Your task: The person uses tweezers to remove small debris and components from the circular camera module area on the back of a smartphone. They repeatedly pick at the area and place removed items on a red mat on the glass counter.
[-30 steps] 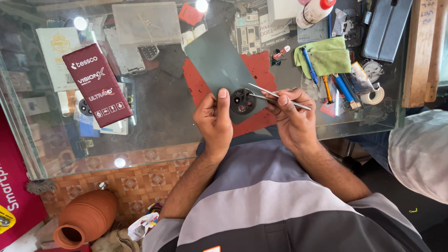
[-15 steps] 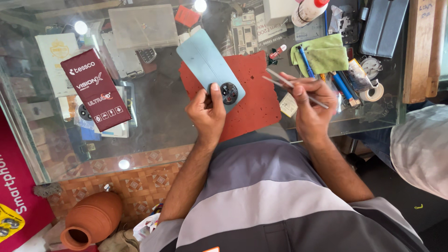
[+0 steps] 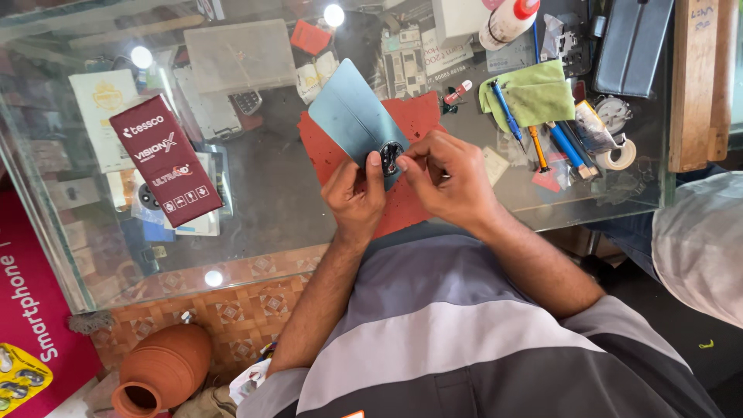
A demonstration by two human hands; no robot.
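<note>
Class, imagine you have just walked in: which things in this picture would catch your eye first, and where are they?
First, the blue-grey phone back cover, tilted above a red work mat at the centre of the glass counter. The left hand holds it while the right hand pinches at its round camera ring. Screwdrivers lie right, beside a green cloth.

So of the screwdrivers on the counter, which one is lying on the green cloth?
The blue-handled screwdriver farthest from the person: it lies across the green cloth. The orange-handled one and the larger blue one lie on the glass counter.
</note>
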